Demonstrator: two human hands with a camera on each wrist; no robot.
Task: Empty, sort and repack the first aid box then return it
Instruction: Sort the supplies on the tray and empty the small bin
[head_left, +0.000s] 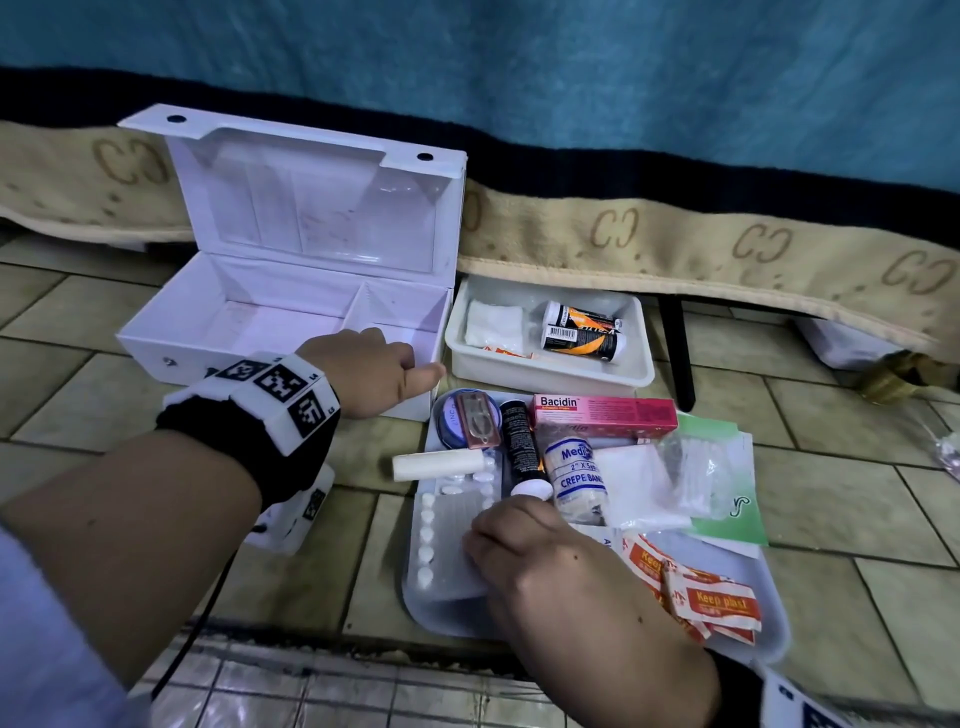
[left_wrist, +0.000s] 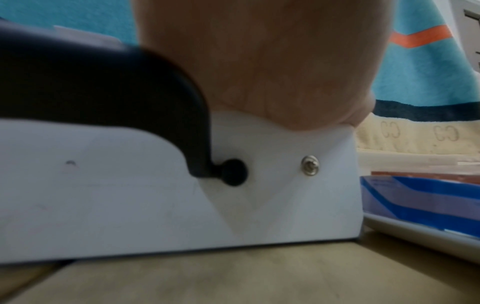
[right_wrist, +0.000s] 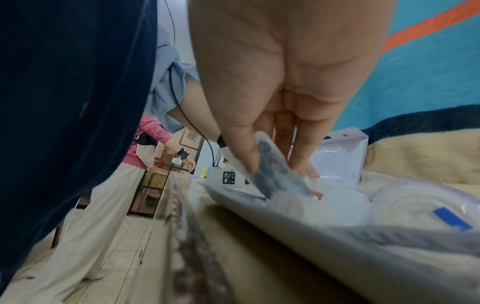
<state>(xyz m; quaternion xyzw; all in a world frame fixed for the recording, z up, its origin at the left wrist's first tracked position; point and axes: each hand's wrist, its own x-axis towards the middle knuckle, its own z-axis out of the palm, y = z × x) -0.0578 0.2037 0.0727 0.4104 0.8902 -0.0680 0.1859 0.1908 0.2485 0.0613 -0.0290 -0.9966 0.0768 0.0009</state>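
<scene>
Box (head_left: 218, 332) sits open and empty at ten o'clock; my left hand (head_left: 363, 371) curls over its front edge. Nothing is packed yet. Tray (head_left: 447, 597) at five o'clock holds everything; my right hand (head_left: 524, 545) pinches a pill strip (head_left: 447, 540).

Pink carton (head_left: 605, 411) reads "Bacidin"; bandage roll (head_left: 577, 474) "CREPE".

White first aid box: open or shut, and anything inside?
Open and empty: the white first aid box has its lid raised, and both compartments show bare floor.
</scene>
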